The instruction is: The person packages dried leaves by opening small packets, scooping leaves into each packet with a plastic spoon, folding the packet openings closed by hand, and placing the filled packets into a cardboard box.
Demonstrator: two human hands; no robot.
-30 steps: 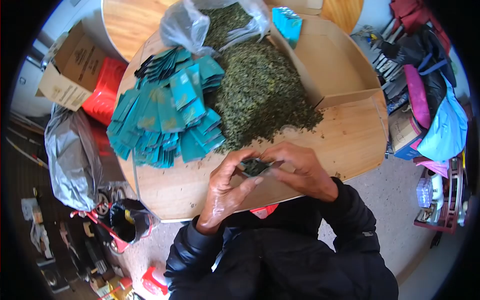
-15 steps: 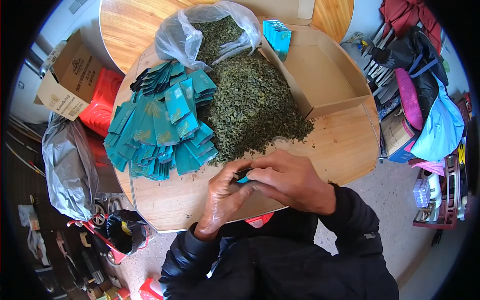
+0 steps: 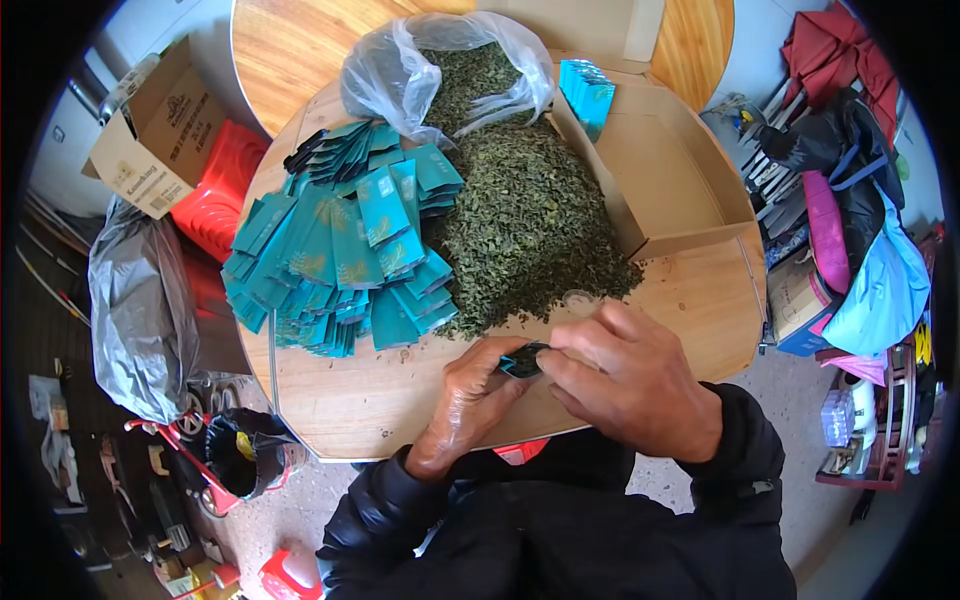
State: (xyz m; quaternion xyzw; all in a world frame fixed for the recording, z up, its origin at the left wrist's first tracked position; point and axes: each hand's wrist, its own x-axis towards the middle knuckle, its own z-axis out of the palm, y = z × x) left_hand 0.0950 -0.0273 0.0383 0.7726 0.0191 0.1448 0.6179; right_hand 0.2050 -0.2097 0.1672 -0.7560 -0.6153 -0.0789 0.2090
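Holding one packet (image 3: 510, 367) above the table (image 3: 340, 405) at its 6 o'clock side: left hand (image 3: 468, 402) is gripping it, thumb and fingers pinching its sides; right hand (image 3: 635, 385) is sitting at the packet's 3 o'clock, fingers bunched by the mouth, though I cannot tell whether the tips are pinching anything. Mouth is gaping, something dark showing inside; this packet is looking unfinished. Work seems to be well short of its end: a leaf heap (image 3: 530, 215) is spreading from the middle toward 12, an open bag (image 3: 388, 85) is holding more at 11. One box (image 3: 690, 165) is lying at 2, a packet stack (image 3: 587, 100) standing at its 11 o'clock corner, presumably done. Counting: hands two; held packet, heap, bag, box, stack one each. Packet pile (image 3: 325, 240), 9 to 10, is overlapping too much for counting, dozens likely; filled or not, cannot tell.
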